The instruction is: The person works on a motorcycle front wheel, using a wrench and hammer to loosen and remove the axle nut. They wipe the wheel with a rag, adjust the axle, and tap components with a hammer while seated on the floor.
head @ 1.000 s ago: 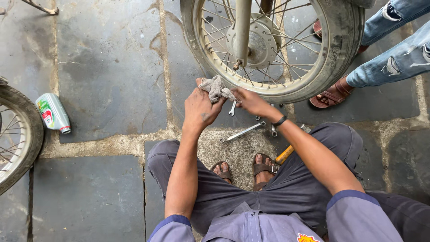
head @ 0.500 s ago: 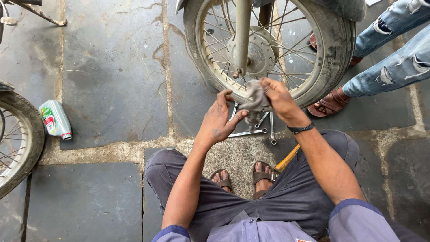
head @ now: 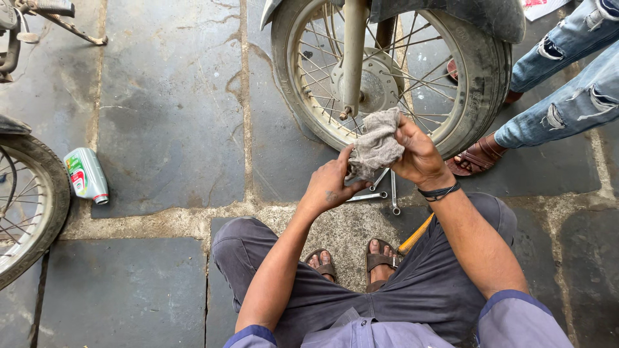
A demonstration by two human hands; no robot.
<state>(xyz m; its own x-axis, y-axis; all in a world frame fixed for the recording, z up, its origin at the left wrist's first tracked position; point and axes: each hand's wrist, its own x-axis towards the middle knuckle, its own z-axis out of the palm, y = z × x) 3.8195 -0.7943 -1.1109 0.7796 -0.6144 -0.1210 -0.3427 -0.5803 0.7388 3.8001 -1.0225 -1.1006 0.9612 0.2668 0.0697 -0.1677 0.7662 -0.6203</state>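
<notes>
I squat on stone paving in front of a motorcycle front wheel [head: 480, 77] with spokes and a brake drum. Both hands hold a crumpled grey rag [head: 376, 145] just below the wheel hub. My left hand [head: 332, 183] grips the rag's lower left side. My right hand [head: 419, 151], with a black band on the wrist, closes over its right side. Beneath the hands lie metal spanners [head: 380, 192] on the ground.
A small oil bottle [head: 86, 175] lies on its side at the left, next to another wheel [head: 32, 206]. Another person's legs in torn jeans [head: 567, 96] and a brown sandal [head: 474, 158] stand at the right. An orange tool handle [head: 414, 235] lies by my feet.
Both hands with the rag have lifted slightly and moved closer to the wheel hub; the view has shifted so the wheel sits lower in frame.
</notes>
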